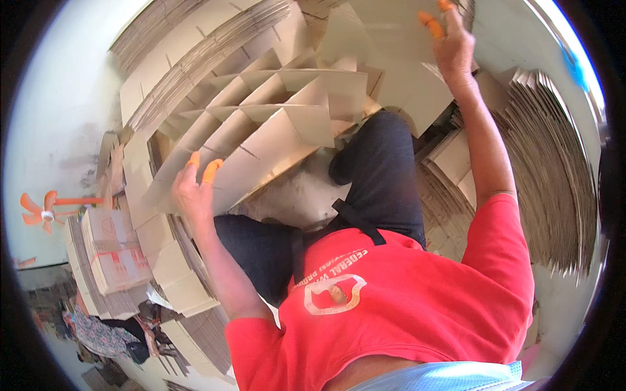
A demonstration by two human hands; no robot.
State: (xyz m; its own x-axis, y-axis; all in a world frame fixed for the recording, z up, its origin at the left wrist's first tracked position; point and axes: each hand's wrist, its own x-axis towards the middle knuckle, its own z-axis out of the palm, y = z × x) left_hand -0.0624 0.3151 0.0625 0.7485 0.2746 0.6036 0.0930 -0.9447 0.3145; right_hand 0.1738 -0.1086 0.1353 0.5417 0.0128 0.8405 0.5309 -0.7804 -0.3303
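Note:
A tan cardboard divider [261, 140] with crossed slotted strips forms a grid of open cells in front of me, above my legs. My left hand [193, 192] is at its near left corner, with orange covers on two fingertips closed on the cardboard edge. My right hand [453, 49] reaches far out to the upper right, over the edge of a flat pale cardboard sheet [404, 78]. Its orange-covered fingers are stretched and apart. Whether they press on the sheet is hard to see.
Long stacks of slotted cardboard strips [208, 55] lie beyond the divider. A tall stack of cardboard sheets [541, 163] leans at my right. At the left are a taped carton [114, 251] on stacked cardboard and an orange fan [45, 213]. My dark-trousered legs [385, 173] flank the near floor.

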